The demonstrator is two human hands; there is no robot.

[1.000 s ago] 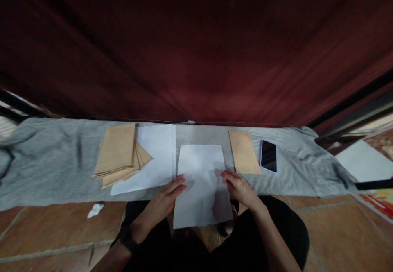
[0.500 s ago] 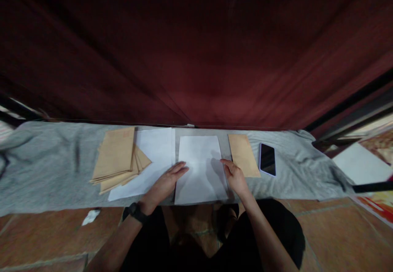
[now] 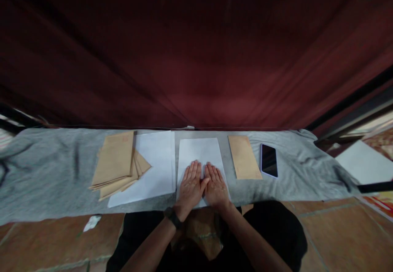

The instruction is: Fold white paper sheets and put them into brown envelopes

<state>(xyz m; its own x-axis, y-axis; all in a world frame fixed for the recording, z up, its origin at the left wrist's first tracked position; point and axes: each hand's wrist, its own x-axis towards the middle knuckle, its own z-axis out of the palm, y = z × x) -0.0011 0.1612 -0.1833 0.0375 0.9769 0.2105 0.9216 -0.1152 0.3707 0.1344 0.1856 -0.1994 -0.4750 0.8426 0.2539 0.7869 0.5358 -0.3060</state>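
White sheet (image 3: 199, 149) lies mid-length on gray cloth (image 3: 55, 169), near end by cloth's front edge. Left hand (image 3: 190, 186) and right hand (image 3: 216, 188) side by side on sheet, palms down, flattened out, gripping nothing; left thumb against right hand. Toward cloth's left end, brown envelope pile (image 3: 115, 157) overlaps white papers (image 3: 153, 169). Toward right end, single brown envelope (image 3: 245, 158), then phone (image 3: 269, 160) just beside it.

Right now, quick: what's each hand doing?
Left hand: open, palm down on white paper, holding nothing.
Right hand: open, flat on the same paper, holding nothing.
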